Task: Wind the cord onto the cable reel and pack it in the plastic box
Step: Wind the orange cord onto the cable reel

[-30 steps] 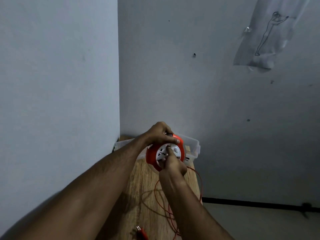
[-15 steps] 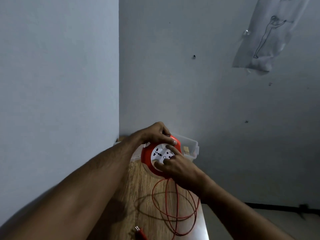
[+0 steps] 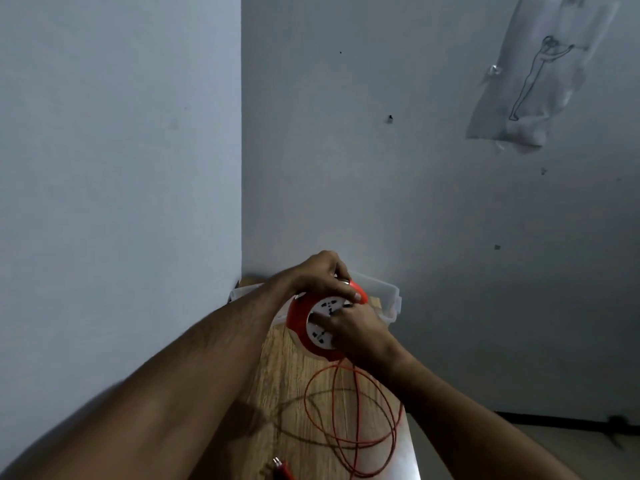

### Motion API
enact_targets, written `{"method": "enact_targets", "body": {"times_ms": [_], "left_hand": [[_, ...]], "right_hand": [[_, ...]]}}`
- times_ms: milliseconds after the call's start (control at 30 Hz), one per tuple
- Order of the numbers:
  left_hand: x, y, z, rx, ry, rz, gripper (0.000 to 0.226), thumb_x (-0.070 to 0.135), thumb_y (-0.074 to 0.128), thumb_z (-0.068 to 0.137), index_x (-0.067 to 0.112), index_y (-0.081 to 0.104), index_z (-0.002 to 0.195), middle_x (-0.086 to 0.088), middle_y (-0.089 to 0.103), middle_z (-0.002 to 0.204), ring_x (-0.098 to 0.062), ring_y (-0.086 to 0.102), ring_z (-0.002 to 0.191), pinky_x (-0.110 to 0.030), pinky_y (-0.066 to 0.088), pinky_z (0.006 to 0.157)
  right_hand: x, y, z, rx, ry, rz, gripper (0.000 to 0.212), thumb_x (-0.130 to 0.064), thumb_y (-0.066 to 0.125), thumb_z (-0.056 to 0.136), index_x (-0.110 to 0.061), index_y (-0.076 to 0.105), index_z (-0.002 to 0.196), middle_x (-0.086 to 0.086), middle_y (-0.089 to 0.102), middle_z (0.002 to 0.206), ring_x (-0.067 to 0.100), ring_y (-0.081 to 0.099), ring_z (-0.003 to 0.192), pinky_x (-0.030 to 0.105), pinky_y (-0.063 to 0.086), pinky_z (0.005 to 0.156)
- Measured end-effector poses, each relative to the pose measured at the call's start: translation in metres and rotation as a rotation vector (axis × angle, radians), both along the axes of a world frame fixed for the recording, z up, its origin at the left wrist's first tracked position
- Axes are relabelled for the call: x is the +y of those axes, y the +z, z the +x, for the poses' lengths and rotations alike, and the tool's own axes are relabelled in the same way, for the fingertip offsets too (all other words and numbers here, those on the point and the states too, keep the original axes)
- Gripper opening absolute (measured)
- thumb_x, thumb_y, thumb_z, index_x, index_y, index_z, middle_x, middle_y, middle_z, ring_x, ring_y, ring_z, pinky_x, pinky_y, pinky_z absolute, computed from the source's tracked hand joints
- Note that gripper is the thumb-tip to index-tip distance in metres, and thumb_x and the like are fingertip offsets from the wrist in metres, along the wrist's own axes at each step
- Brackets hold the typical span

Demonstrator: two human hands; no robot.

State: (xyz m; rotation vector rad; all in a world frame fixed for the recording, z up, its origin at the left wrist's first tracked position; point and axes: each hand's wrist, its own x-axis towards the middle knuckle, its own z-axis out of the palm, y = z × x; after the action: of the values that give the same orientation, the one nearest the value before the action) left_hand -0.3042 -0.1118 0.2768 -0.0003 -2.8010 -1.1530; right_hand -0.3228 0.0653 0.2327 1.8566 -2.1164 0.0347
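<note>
The left hand [image 3: 320, 275] grips the orange reel [image 3: 311, 323] from above, fingers curled over its top rim and thumb on the edge. The right hand [image 3: 356, 329] lies on the reel's white socket face [image 3: 323, 318], fingers bent and pressing on it. The reel is held tilted above the far end of the wooden bench [image 3: 277, 393], just in front of the clear plastic box [image 3: 388, 296] in the wall corner. The red cord [image 3: 356, 410] hangs from the reel and lies in loose loops on the bench. Its plug [image 3: 280, 467] rests at the near edge.
</note>
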Motion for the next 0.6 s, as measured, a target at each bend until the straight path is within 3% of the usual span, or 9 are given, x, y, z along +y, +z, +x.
{"method": "enact_targets", "body": {"times_ms": [67,167,233,333,367,467,600], "left_hand": [[-0.003,0.003,0.000,0.047,0.038,0.011,0.019,0.042,0.087,0.079,0.031,0.075,0.069,0.006,0.072,0.073,-0.005,0.071,0.064,-0.021,0.053,0.060],[-0.006,0.006,-0.002,0.117,0.082,0.065,0.027,0.041,0.084,0.081,0.016,0.078,0.073,-0.005,0.072,0.073,-0.015,0.070,0.065,-0.024,0.054,0.059],[0.001,0.005,-0.006,0.129,0.078,0.062,0.026,0.043,0.085,0.080,0.022,0.075,0.067,0.002,0.069,0.068,-0.011,0.067,0.061,-0.025,0.051,0.056],[0.013,-0.005,-0.012,0.115,0.065,-0.002,0.029,0.047,0.086,0.076,0.033,0.067,0.059,0.011,0.061,0.064,-0.004,0.058,0.061,-0.027,0.045,0.059],[0.016,-0.010,-0.013,0.117,0.068,-0.010,0.030,0.048,0.086,0.074,0.033,0.066,0.058,0.011,0.060,0.064,-0.004,0.056,0.061,-0.027,0.044,0.060],[0.013,-0.018,-0.013,0.114,0.067,0.021,0.029,0.047,0.087,0.075,0.034,0.067,0.058,0.012,0.061,0.063,-0.004,0.058,0.060,-0.026,0.044,0.060],[0.006,-0.013,-0.009,0.117,0.065,0.067,0.034,0.045,0.086,0.077,0.026,0.067,0.057,0.005,0.060,0.061,-0.007,0.056,0.056,-0.027,0.044,0.056]], "right_hand": [[0.001,-0.003,0.007,-0.279,-0.170,-0.214,0.059,-0.028,0.076,0.087,-0.025,0.054,0.141,0.009,0.064,0.135,0.025,0.064,0.121,0.037,0.056,0.097],[-0.007,-0.008,0.032,-0.727,-0.469,-0.727,0.062,-0.028,0.086,0.076,-0.022,0.063,0.134,0.001,0.070,0.124,0.016,0.069,0.108,0.034,0.061,0.088],[-0.019,-0.004,0.051,-1.113,-0.682,-1.064,0.062,-0.022,0.091,0.071,-0.019,0.067,0.128,0.004,0.070,0.123,0.020,0.069,0.107,0.034,0.061,0.084],[-0.035,0.007,0.060,-1.841,-1.062,-1.413,0.061,-0.026,0.092,0.068,-0.012,0.064,0.121,0.011,0.064,0.130,0.033,0.064,0.116,0.047,0.058,0.091],[-0.038,0.010,0.059,-2.001,-1.128,-1.476,0.061,-0.032,0.092,0.068,-0.007,0.058,0.112,0.013,0.062,0.128,0.035,0.063,0.116,0.053,0.056,0.094],[-0.039,0.020,0.059,-2.158,-1.103,-1.575,0.068,-0.030,0.093,0.065,-0.011,0.036,0.096,0.018,0.057,0.116,0.039,0.063,0.111,0.059,0.054,0.095],[-0.036,0.024,0.058,-2.140,-1.097,-1.449,0.070,-0.017,0.091,0.070,0.001,0.051,0.125,0.020,0.060,0.127,0.040,0.062,0.119,0.059,0.052,0.099]]}}
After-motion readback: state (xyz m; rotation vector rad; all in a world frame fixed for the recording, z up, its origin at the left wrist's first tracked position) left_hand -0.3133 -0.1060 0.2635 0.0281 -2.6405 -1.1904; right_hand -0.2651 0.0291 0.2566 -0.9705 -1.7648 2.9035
